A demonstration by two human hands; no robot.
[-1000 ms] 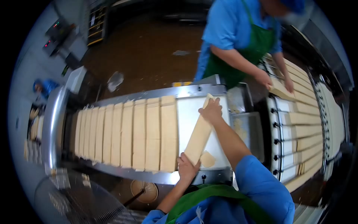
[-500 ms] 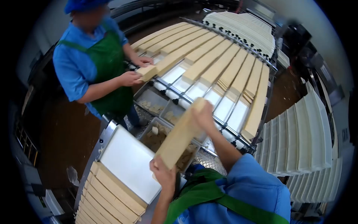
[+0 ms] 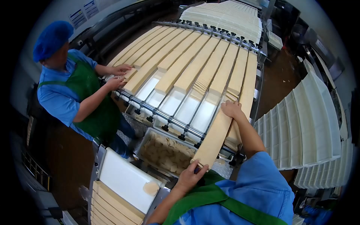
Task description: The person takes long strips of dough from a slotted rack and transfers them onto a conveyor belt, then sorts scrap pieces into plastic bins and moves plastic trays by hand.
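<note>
A long, pale stack of thin dough sheets [image 3: 213, 138] lies tilted between my two hands. Its far end rests in a lane at the right side of the roller-edged table [image 3: 144, 90]. My left hand [image 3: 191, 175] grips the near end, over the scrap bin's right side. At the far end, my right hand [image 3: 231, 109] is closed over the stack, next to a few loose, slanted sheets. Another long stack [image 3: 234, 135] lies partly hidden under my right forearm.
At the left, a co-worker [image 3: 82, 90] holds a short stack at the table. Below the table edge stands a scrap bin [image 3: 143, 139]. A white belt [image 3: 125, 174] bears a round scrap [image 3: 151, 188] and more rows. White ribbed trays [image 3: 300, 127] stand at the right.
Both my hands have moved right with the stack, from above the bins onto the table's right lane. My view has shifted too. A round scrap now shows on the white belt.
</note>
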